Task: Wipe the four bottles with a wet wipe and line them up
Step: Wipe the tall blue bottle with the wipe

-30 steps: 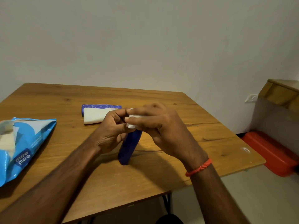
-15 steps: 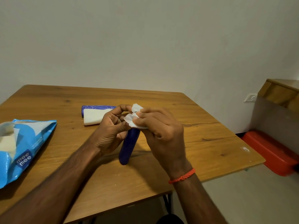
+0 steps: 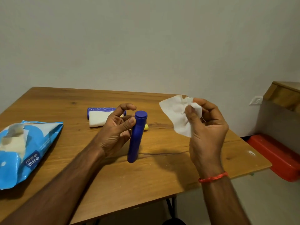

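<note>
Near the front edge, bare wooden surface [image 3: 146,184] is seen. The tall blue plastic bottle [image 3: 137,137] is gripped upright by the left hand [image 3: 116,132]; the white wet wipe [image 3: 178,116] is pinched aloft by the right hand [image 3: 207,127]. Wipes show inside the torn blue pack [image 3: 32,150]. Farther back, a white bottle [image 3: 99,120] lies flat.

A wooden table [image 3: 113,184] stands against a plain pale wall [image 3: 146,46] — to the right, a wall socket [image 3: 256,100], a wooden cabinet [image 3: 285,96] and a red tub [image 3: 276,156] on the light floor [image 3: 243,192].
</note>
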Available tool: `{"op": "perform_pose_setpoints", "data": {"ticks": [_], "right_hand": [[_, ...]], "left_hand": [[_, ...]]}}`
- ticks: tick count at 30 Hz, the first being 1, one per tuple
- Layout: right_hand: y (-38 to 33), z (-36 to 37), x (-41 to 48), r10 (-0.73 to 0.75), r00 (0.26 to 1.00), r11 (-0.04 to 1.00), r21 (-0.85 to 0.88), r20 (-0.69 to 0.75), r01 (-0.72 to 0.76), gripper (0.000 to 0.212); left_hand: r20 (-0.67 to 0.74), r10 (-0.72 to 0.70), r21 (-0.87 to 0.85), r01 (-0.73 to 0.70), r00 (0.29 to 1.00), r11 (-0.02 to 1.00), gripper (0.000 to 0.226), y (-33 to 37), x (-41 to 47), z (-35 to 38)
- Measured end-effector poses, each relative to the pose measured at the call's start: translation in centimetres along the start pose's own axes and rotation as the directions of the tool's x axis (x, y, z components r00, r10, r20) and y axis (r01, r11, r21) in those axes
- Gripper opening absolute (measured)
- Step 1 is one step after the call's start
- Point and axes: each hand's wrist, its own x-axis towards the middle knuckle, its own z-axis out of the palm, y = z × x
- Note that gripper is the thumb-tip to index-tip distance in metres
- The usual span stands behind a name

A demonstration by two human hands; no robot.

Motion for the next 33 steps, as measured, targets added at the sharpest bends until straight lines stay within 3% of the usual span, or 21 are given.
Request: {"op": "perform_pose_setpoints", "data": {"ticks": [4,9,16,20,23,27,29,33], "right_hand": [[0.4,1.5,-0.2,0.223,0.969,0.961,0.143,0.104,-0.236,0.026],[1.4,4.0,-1.4,0.247,0.941,0.969,-0.04,0.232,-0.245,0.027],[3.4,6.5,-2.9,0.047,0.949,0.956,-0.29,0.312,0.048,0.015],[4.7,5.9,-3.4,-0.127,0.937,0.825,-0.49,0.326,0.282,0.019],[5.4,5.4,-4.0,-0.177,0.89,0.762,-0.513,0.421,0.395,0.014],[6.7,4.3,-4.9,-0.103,0.805,0.686,-0.544,0.585,0.483,0.014],[6.8,3.9,-4.8,-0.109,0.801,0.691,-0.533,0.589,0.487,0.014],[5.6,5.2,-3.5,-0.26,0.833,0.724,-0.471,0.489,0.503,0.022]], "left_hand": [[-0.056,-0.006,-0.003,0.006,0.998,1.0,0.057,0.2,-0.2,-0.4],[-0.078,0.001,0.001,-0.001,0.997,1.0,0.053,0.2,-0.1,-0.2],[-0.122,0.07,0.085,-0.06,0.99,0.995,0.07,0.0,-0.3,-0.2],[-0.142,0.084,0.042,-0.078,0.986,0.996,0.049,-0.2,-0.2,0.0],[-0.19,0.078,0.051,-0.069,0.979,0.996,0.032,-0.3,0.0,0.0],[-0.291,0.082,0.047,-0.072,0.953,0.996,0.024,-0.3,0.2,-0.3],[-0.314,0.073,0.026,-0.069,0.946,0.997,0.024,-0.4,0.3,-0.2],[-0.312,0.066,0.024,-0.062,0.948,0.998,0.025,-0.7,0.5,-0.2]]}}
